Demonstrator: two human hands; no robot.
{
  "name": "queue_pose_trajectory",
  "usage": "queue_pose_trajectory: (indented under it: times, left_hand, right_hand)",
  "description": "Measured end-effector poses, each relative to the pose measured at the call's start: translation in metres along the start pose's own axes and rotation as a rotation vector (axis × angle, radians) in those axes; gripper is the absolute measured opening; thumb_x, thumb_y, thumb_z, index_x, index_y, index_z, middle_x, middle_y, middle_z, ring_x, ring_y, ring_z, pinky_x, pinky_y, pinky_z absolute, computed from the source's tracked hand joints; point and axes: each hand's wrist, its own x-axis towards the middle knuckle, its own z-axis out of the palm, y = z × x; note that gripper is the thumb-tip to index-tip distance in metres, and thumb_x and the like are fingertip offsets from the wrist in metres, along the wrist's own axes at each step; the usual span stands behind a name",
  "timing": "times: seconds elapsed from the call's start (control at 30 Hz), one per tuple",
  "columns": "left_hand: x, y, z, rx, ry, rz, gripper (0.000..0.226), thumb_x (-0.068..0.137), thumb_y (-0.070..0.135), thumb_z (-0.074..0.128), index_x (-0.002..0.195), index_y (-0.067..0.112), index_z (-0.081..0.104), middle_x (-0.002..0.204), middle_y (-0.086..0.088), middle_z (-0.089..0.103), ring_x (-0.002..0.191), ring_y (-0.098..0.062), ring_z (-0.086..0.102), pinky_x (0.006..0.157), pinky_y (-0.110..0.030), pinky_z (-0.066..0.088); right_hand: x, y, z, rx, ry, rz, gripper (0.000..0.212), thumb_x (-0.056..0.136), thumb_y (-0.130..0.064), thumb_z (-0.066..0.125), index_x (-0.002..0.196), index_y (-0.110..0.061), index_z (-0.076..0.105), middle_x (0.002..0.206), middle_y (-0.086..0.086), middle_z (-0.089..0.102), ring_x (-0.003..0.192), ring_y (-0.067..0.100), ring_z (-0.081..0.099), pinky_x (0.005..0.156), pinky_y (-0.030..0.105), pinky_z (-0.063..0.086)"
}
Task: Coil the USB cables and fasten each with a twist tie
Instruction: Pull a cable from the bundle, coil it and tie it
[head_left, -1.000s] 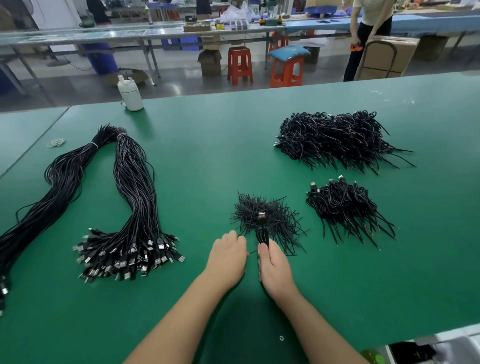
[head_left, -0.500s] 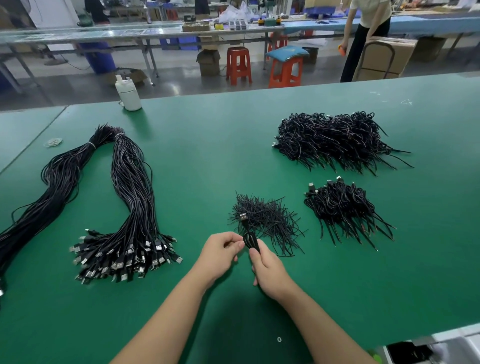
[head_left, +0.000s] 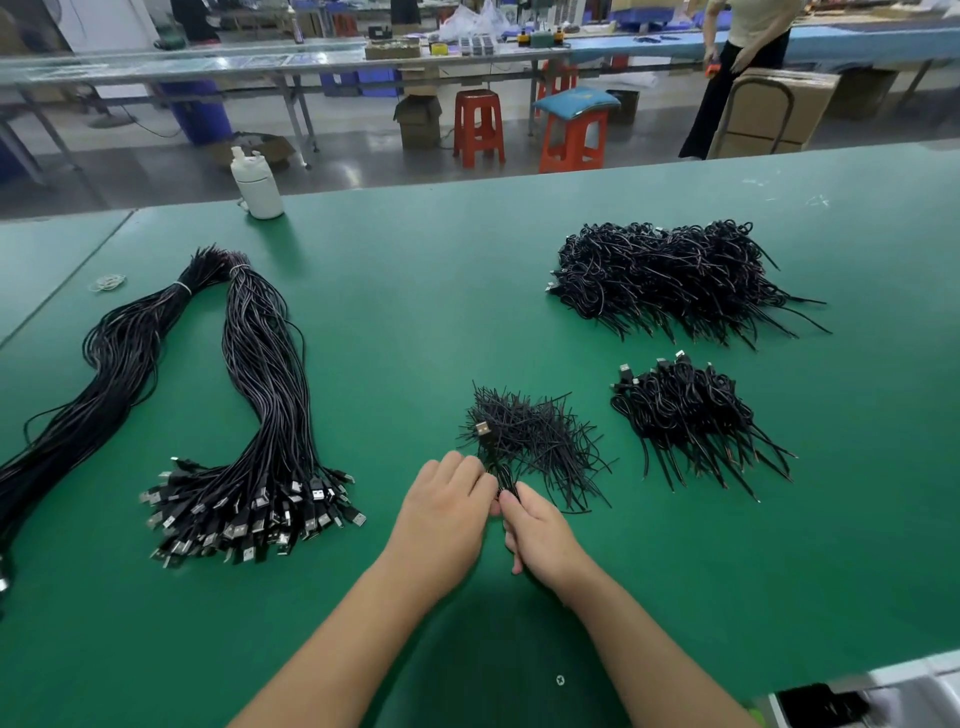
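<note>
My left hand (head_left: 447, 506) and my right hand (head_left: 540, 538) meet low on the green table (head_left: 415, 312), both gripping one small coiled black USB cable (head_left: 503, 480). Its metal plug (head_left: 482, 428) sticks up over the loose pile of black twist ties (head_left: 540, 441) just beyond my fingers. A long bundle of uncoiled USB cables (head_left: 260, 415) lies at the left, plugs toward me. Two heaps of coiled cables sit at the right: a small one (head_left: 685, 415) and a large one (head_left: 675, 280) behind it.
A second long cable bundle (head_left: 78, 405) runs off the left edge. A white bottle (head_left: 257, 184) stands at the table's far side, loose rubber bands (head_left: 107, 282) lie at the far left. Orange stools (head_left: 478, 124) and a standing person (head_left: 737, 67) are beyond the table.
The coil's plug swung from above my hands over to the left. My hands drew together around the coil, fingers closing over it.
</note>
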Motion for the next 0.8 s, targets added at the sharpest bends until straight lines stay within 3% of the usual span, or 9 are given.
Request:
queue_pose_trajectory:
  times: [0.1, 0.17, 0.3, 0.43, 0.53, 0.6, 0.7, 0.8]
  left_hand:
    - [0.005, -0.004, -0.005, -0.065, 0.034, 0.163, 0.023, 0.083, 0.007, 0.045, 0.082, 0.016, 0.065, 0.096, 0.001, 0.066, 0.111, -0.022, 0.063, 0.085, -0.033, 0.046]
    - [0.008, -0.004, -0.007, -0.127, 0.000, 0.180, 0.026, 0.081, 0.004, 0.044, 0.085, 0.017, 0.066, 0.100, 0.005, 0.068, 0.118, -0.015, 0.061, 0.091, -0.030, 0.043]
    - [0.012, -0.004, -0.005, -0.215, -0.066, -0.021, 0.015, 0.085, 0.009, 0.062, 0.085, 0.023, 0.064, 0.086, 0.012, 0.067, 0.086, -0.013, 0.062, 0.077, -0.030, 0.036]
    - [0.015, -0.001, -0.003, -0.363, -0.167, -0.253, 0.012, 0.098, 0.024, 0.054, 0.091, 0.029, 0.063, 0.086, 0.014, 0.065, 0.085, -0.012, 0.055, 0.081, -0.031, 0.032]
    - [0.014, 0.000, -0.002, -0.440, -0.226, -0.369, 0.015, 0.098, 0.026, 0.052, 0.088, 0.031, 0.062, 0.088, 0.016, 0.067, 0.084, -0.008, 0.057, 0.086, -0.030, 0.033]
    - [0.011, -0.001, -0.003, -0.542, -0.262, -0.482, 0.018, 0.096, 0.025, 0.056, 0.081, 0.034, 0.060, 0.081, 0.019, 0.066, 0.078, -0.005, 0.057, 0.086, -0.024, 0.033]
    - [0.011, -0.006, -0.008, -0.629, -0.343, -0.616, 0.022, 0.091, 0.022, 0.063, 0.074, 0.034, 0.061, 0.068, 0.019, 0.062, 0.069, 0.002, 0.054, 0.070, -0.015, 0.037]
    - [0.014, -0.006, -0.012, -0.556, -0.460, -0.640, 0.019, 0.092, 0.020, 0.060, 0.077, 0.030, 0.060, 0.069, 0.016, 0.059, 0.075, -0.010, 0.054, 0.079, -0.026, 0.042]
  right_hand:
    - [0.001, -0.005, -0.004, 0.087, -0.089, 0.029, 0.025, 0.099, -0.020, 0.035, 0.075, -0.017, 0.042, 0.056, -0.009, 0.032, 0.050, 0.012, 0.028, 0.044, 0.033, 0.031]
    - [0.000, -0.007, -0.006, 0.094, -0.121, 0.032, 0.026, 0.096, -0.018, 0.032, 0.071, -0.018, 0.040, 0.053, -0.009, 0.028, 0.049, 0.013, 0.024, 0.044, 0.032, 0.029]
    - [0.000, -0.011, -0.007, 0.148, -0.123, 0.075, 0.029, 0.099, -0.016, 0.031, 0.071, -0.015, 0.038, 0.054, -0.003, 0.024, 0.049, 0.015, 0.022, 0.041, 0.027, 0.032]
    - [-0.004, -0.010, -0.004, 0.129, -0.081, 0.107, 0.029, 0.100, -0.018, 0.032, 0.073, -0.015, 0.040, 0.058, -0.001, 0.028, 0.049, 0.015, 0.027, 0.043, 0.030, 0.034]
    - [-0.012, 0.003, 0.003, -0.246, 0.054, -0.116, 0.028, 0.104, -0.031, 0.038, 0.083, -0.015, 0.049, 0.065, -0.002, 0.048, 0.058, 0.017, 0.047, 0.058, 0.037, 0.043]
    - [-0.016, 0.012, 0.009, -0.451, 0.130, -0.242, 0.028, 0.104, -0.036, 0.034, 0.086, -0.019, 0.045, 0.071, -0.002, 0.053, 0.068, 0.021, 0.052, 0.066, 0.042, 0.040]
    - [-0.017, 0.018, 0.016, -0.556, 0.185, -0.351, 0.024, 0.102, -0.040, 0.031, 0.083, -0.027, 0.038, 0.070, -0.006, 0.047, 0.067, 0.023, 0.050, 0.062, 0.040, 0.032]
    - [-0.019, 0.019, 0.019, -0.585, 0.217, -0.424, 0.024, 0.102, -0.038, 0.038, 0.080, -0.027, 0.037, 0.069, -0.008, 0.045, 0.062, 0.023, 0.047, 0.059, 0.039, 0.032]
